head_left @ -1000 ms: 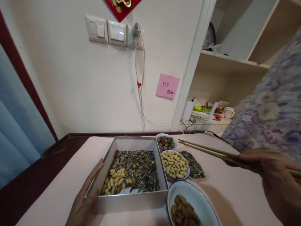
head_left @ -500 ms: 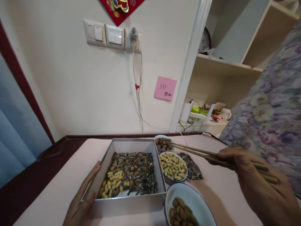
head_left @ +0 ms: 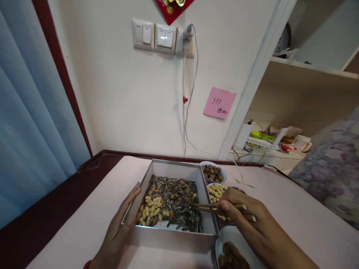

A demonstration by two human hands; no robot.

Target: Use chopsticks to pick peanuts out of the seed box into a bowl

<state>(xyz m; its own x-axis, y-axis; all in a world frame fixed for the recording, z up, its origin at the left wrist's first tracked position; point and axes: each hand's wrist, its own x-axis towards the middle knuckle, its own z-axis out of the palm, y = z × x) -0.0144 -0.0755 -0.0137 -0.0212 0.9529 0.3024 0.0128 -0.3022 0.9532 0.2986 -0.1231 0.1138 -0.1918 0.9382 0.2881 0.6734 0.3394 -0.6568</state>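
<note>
A grey square box (head_left: 171,239) on the pink table holds mixed sunflower seeds, peanuts and brown nuts. My left hand (head_left: 120,228) lies flat against the box's left wall, fingers stretched out. My right hand (head_left: 246,224) is closed round a pair of wooden chopsticks (head_left: 206,206), whose tips reach over the box's right side into the seeds. To the right of the box stand a small bowl of round brown nuts (head_left: 212,172), a bowl of peanuts (head_left: 214,190) partly behind my hand, and a white bowl of almonds (head_left: 230,257) at the bottom edge.
The table meets a white wall with switches, a plugged cable (head_left: 185,104) and a pink sticky note (head_left: 219,103). A blue curtain (head_left: 30,123) hangs left. Shelves with clutter (head_left: 269,136) stand right. Another person's flowered garment (head_left: 333,168) is at the right edge.
My right hand has swung left and down, bringing the chopsticks from above the bowls into the box. The view shifted right. My left hand stays on the box.
</note>
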